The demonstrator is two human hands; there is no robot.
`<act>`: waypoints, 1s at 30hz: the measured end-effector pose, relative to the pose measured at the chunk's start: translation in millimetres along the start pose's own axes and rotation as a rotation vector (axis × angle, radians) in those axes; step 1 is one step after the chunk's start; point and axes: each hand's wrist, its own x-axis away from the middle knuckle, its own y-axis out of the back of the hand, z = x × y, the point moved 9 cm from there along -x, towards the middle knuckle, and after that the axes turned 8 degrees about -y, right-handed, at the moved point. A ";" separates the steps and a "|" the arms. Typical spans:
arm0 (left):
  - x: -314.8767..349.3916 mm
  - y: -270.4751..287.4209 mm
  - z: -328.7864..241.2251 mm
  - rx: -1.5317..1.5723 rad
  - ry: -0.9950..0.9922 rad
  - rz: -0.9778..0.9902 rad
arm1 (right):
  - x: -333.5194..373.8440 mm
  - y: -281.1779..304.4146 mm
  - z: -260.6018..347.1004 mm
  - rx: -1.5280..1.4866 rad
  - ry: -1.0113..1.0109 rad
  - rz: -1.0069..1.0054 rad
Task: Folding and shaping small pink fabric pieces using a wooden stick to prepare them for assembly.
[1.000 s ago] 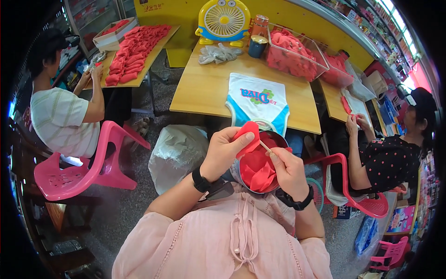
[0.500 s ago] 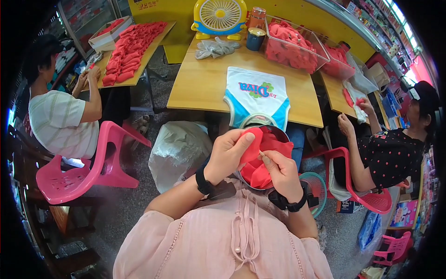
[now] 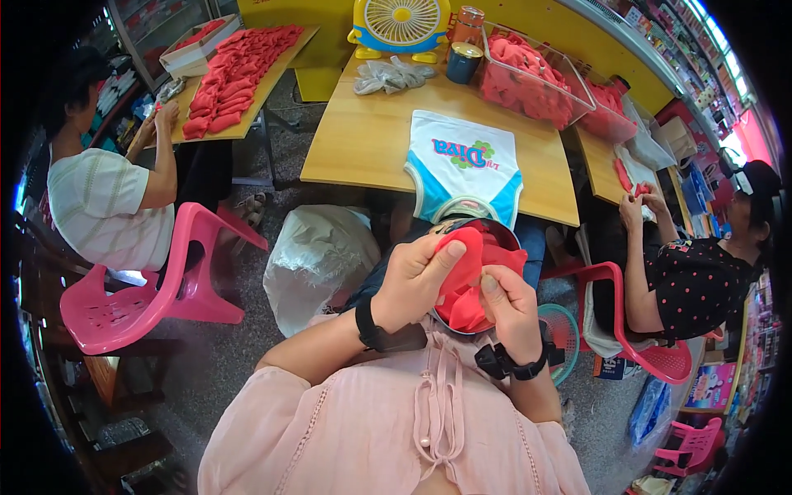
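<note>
Over my lap, my left hand (image 3: 418, 276) pinches a small red cloth piece (image 3: 464, 256) between thumb and fingers. Close to its right edge, my right hand (image 3: 510, 307) is closed in a pinch; what its fingertips grip is too small to make out. Below both hands sits a round container (image 3: 513, 234) with more red cloth (image 3: 503, 257) inside, partly covered by my hands. Just beyond it a white and blue printed garment (image 3: 467, 165) drapes over the table's near edge. Each of my wrists wears a black band.
The wooden table (image 3: 363, 148) ahead carries a yellow fan (image 3: 402, 25), a dark cup (image 3: 464, 63), a plastic bag (image 3: 393, 76) and a bin of red pieces (image 3: 528, 70). Co-workers sit left (image 3: 111, 190) and right (image 3: 693, 280). A white sack (image 3: 318, 264) stands on the floor.
The red piece in my left hand is turned more upright. My right hand has shifted slightly right, and the thin pale thing at its fingertips no longer shows. The right co-worker's hands came together.
</note>
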 end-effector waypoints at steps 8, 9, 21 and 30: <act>0.2 -8.6 13.9 0.037 -0.058 -0.031 | -3.4 -3.6 -7.0 0.086 0.040 -0.051; -1.1 -6.2 9.4 0.056 -0.132 -0.066 | -3.8 -2.0 -10.5 -0.017 0.017 -0.063; -1.2 -18.0 12.2 0.043 -0.084 0.084 | -2.4 -1.9 14.6 0.279 0.263 -0.048; -7.7 -7.7 0.0 -0.212 -0.145 0.101 | -5.6 13.0 -5.9 0.151 0.042 -0.077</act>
